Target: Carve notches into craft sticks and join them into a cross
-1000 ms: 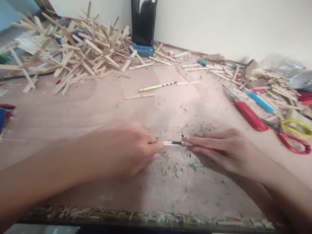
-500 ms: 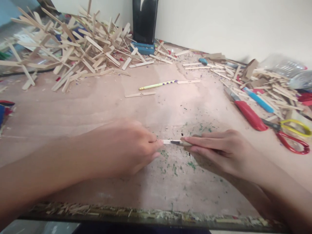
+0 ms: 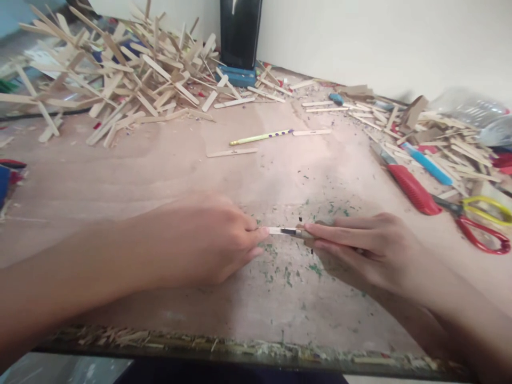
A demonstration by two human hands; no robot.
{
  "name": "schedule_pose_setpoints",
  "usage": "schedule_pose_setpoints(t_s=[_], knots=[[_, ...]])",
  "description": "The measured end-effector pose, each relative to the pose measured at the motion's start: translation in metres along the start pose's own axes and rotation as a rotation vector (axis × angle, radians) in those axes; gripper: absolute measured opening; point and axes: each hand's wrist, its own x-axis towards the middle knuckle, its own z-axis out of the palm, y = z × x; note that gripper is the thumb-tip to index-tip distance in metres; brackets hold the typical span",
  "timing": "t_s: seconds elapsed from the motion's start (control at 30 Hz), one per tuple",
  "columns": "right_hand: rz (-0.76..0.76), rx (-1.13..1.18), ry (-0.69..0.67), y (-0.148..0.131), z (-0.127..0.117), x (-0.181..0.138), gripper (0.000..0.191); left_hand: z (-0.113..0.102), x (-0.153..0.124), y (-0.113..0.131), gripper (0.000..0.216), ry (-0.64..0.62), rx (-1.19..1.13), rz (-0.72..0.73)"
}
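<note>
In the middle of the table (image 3: 132, 170), my left hand (image 3: 216, 240) pinches the left end of a pale wooden craft stick (image 3: 275, 230). My right hand (image 3: 368, 242) is closed on a small craft knife (image 3: 298, 232), whose dark blade lies over the stick and points left. The stick's right end is hidden under the knife and my fingers. Green shavings (image 3: 286, 277) are scattered on the tabletop around both hands. Beyond them lie a yellow pencil (image 3: 260, 137) and two loose craft sticks, one nearer (image 3: 232, 153) and one farther right (image 3: 314, 133).
A tall heap of craft sticks (image 3: 156, 69) fills the back left, beside a black upright object on a blue base (image 3: 240, 76). At the right lie a red-handled cutter (image 3: 414, 189), a blue stick-shaped tool (image 3: 428, 162), scissors (image 3: 486, 245) and more sticks. Shavings line the front edge.
Both hands keep the same grip on the stick and the knife, with almost no motion. The whole view has shifted slightly.
</note>
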Motion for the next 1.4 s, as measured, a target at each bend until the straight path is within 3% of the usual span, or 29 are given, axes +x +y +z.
schedule_pose_setpoints(t_s=[0.17, 0.53, 0.87, 1.07, 1.4], knots=[[0.028, -0.042, -0.007, -0.008, 0.002, -0.002, 0.028, 0.002, -0.001, 0.000, 0.038, 0.027, 0.023, 0.039], [-0.064, -0.055, 0.023, -0.001, 0.009, 0.002, 0.029, -0.004, 0.001, 0.001, 0.048, 0.031, 0.077, 0.071], [0.061, -0.066, 0.037, 0.010, -0.002, 0.000, 0.026, -0.004, -0.003, -0.003, 0.028, 0.048, 0.092, 0.069], [0.101, -0.076, 0.046, 0.007, 0.003, 0.000, 0.028, -0.013, -0.001, -0.001, 0.031, 0.101, 0.174, 0.093], [0.122, -0.096, 0.039, 0.004, 0.003, -0.003, 0.030, -0.008, 0.002, 0.000, 0.024, 0.205, 0.179, -0.072]])
